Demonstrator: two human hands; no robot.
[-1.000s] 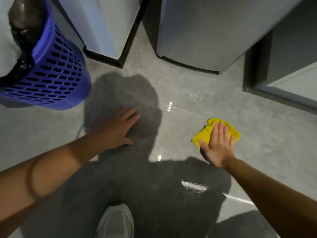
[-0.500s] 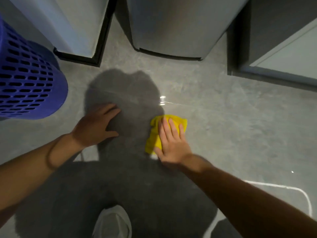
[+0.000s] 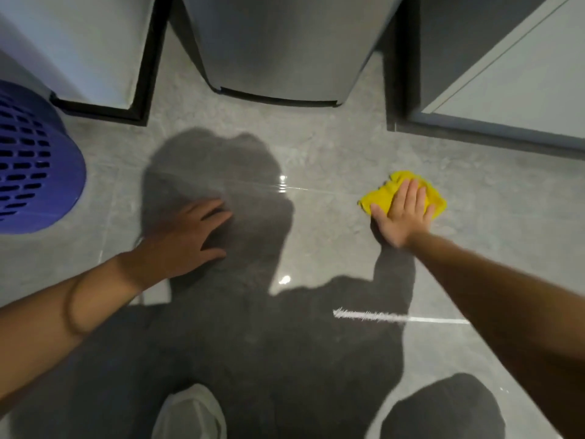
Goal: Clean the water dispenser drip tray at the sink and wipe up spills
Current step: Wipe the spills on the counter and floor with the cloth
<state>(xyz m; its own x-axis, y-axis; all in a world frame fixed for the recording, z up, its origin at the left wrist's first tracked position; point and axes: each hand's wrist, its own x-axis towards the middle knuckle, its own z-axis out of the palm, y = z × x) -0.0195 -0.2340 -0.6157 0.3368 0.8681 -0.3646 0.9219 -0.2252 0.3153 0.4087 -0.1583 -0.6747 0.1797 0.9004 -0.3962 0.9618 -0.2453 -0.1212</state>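
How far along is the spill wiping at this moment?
Done: cannot tell; no drip tray or sink shows. In hand: the right hand presses the yellow cloth flat on the grey floor tile, while the left hand braces on the floor. Left: glossy spots beside the cloth suggest some wetness remains.

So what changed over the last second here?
The right hand swept the yellow cloth left toward the left hand, then back out to the right, palm flat on it throughout. The left hand stayed braced on the tile floor; the purple basket did not move.
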